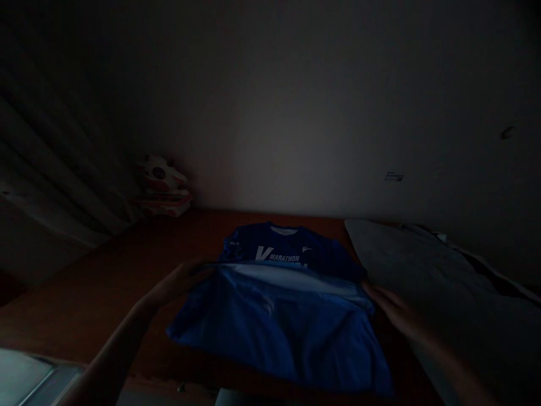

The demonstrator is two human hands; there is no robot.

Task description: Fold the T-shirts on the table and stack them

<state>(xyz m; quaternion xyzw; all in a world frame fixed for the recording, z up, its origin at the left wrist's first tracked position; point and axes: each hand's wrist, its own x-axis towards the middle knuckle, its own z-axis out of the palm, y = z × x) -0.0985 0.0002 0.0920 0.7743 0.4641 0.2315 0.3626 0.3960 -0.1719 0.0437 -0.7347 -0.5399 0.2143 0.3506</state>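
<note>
A pair of blue shorts is stretched wide between my hands, its pale inner waistband facing up and its lower part spread toward me. My left hand is closed on the waistband's left end. At the right end, my right hand grips the same band, with its fingers partly hidden in the dim light. Just beyond lies a darker blue T-shirt, flat, with white "MARATHON" lettering and its collar toward the wall. The near edge of the T-shirt is covered by the shorts.
A reddish-brown tabletop runs up to the wall. Grey cloth lies along the right side. A white and red toy-like object stands at the back left, near a curtain. The room is very dark.
</note>
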